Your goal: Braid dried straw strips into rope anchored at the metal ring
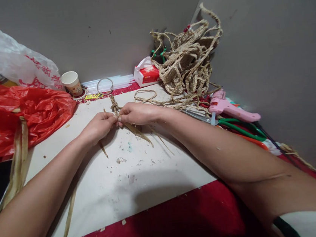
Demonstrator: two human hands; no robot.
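Grey walls (119,31) | speckled white board (158,168) on red cloth (181,222) | cord (113,103) pinched

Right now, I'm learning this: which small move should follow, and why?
Perhaps tighten the flat, brown dried-fibre strip below the right hand: its tail lies loose, while that hand and the left hand pinch at the near end of the knotted, tan fibre cord.

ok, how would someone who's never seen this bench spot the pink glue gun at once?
Start at the white board and go to the big heap of tan rope by its back right corner. Below that heap in the picture, slightly right, lies the glue gun, next to green handles. It's the one pink tool there, with a pale stick showing at its left end.
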